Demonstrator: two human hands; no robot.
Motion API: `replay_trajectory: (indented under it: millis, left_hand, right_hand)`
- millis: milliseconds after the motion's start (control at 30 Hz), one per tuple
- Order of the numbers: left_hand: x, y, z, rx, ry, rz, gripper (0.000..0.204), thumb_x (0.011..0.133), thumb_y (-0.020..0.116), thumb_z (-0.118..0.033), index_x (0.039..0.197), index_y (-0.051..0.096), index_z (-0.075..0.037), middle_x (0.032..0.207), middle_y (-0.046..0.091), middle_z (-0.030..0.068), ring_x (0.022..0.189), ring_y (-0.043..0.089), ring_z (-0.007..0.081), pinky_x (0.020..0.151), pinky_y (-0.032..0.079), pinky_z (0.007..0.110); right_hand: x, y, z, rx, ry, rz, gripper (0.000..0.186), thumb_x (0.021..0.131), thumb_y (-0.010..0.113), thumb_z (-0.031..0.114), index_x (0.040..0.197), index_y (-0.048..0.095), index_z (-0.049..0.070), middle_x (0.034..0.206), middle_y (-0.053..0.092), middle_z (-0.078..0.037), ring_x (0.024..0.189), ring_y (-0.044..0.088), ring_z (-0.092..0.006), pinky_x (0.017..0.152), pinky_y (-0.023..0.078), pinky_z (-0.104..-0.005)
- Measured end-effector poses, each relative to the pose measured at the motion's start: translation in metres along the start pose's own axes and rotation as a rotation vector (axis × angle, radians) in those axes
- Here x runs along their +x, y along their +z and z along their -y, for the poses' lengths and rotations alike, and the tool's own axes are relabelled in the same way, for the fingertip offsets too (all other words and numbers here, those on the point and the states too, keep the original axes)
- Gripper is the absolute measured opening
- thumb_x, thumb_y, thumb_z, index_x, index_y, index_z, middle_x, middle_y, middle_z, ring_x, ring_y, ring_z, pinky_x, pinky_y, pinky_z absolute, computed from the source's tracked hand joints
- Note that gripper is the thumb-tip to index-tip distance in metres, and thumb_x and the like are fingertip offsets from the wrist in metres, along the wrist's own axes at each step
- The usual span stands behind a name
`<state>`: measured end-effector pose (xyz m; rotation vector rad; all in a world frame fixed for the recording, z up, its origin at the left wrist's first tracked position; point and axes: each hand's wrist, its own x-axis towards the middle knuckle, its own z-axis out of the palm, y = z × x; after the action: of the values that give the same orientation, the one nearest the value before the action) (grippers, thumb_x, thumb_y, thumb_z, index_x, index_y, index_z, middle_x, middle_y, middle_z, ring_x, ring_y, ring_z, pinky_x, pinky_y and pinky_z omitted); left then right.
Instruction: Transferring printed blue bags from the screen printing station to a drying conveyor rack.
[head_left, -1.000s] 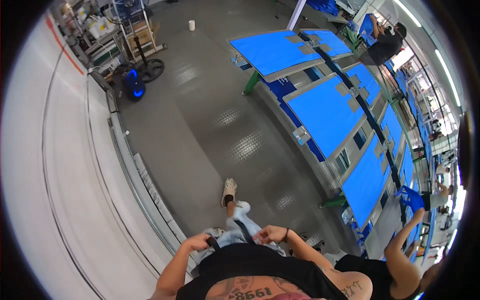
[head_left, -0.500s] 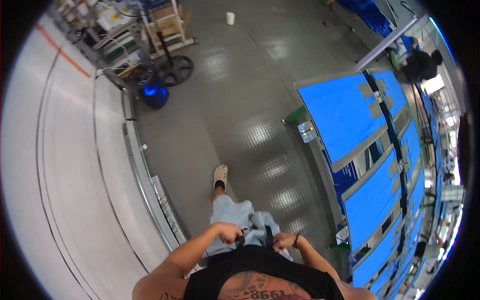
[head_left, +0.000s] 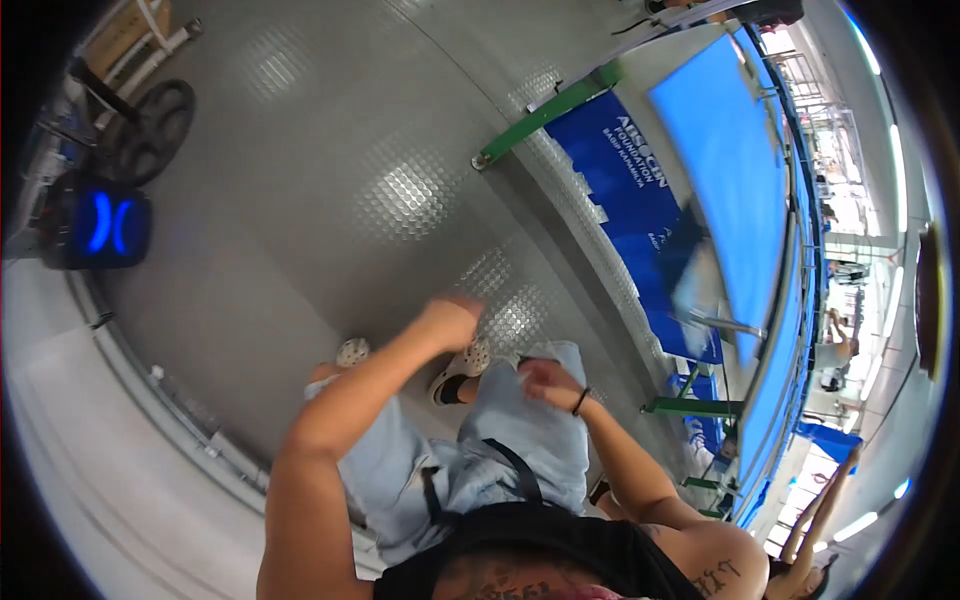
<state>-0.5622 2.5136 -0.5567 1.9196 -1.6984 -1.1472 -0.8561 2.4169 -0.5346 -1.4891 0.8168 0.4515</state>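
Note:
My left hand is held out in front of my body, above the grey floor and close to a cream clog on my foot. Motion smears its fingers, and I see nothing in it. Over the light blue denim on my leg hovers my right hand, its blurred fingers loosely apart and nothing visible in them. A dark band circles that wrist. Black straps hang at the waist of the denim, with neither hand on them.
Along the right runs a row of bright blue panels on a green-legged frame, with dark blue printed sheeting below. At left stand a black box with blue lights and a black wheel-shaped base. People appear at far right.
Both hands have left the black straps at my waist and moved forward. My view has shifted, bringing the blue panels and the lit box nearer.

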Motion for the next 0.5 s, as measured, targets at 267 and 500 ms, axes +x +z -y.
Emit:
replay_trajectory:
  millis: [267, 500]
  left_hand:
    - [0.184, -0.024, 0.148, -0.064, 0.226, -0.073, 0.038, 0.083, 0.070, -0.030, 0.110, 0.065, -0.004, 0.099, 0.069, 0.0184, 0.099, 0.064, 0.0352, 0.088, 0.050, 0.045]
    - [0.295, -0.002, 0.129, -0.150, 0.241, -0.133, 0.034, 0.086, 0.069, -0.025, 0.109, 0.064, -0.001, 0.089, 0.069, 0.0161, 0.085, 0.067, 0.0275, 0.076, 0.052, 0.039]
  right_hand:
    - [0.150, -0.153, -0.100, 0.345, -0.180, -0.727, 0.025, 0.090, 0.058, 0.004, 0.115, 0.058, 0.004, 0.103, 0.065, -0.006, 0.090, 0.065, -0.0165, 0.074, 0.054, -0.0296]
    - [0.147, -0.204, -0.235, 0.523, -0.071, -0.897, 0.029, 0.093, 0.060, 0.008, 0.121, 0.056, 0.003, 0.117, 0.064, -0.010, 0.097, 0.064, -0.0173, 0.077, 0.052, -0.0284]
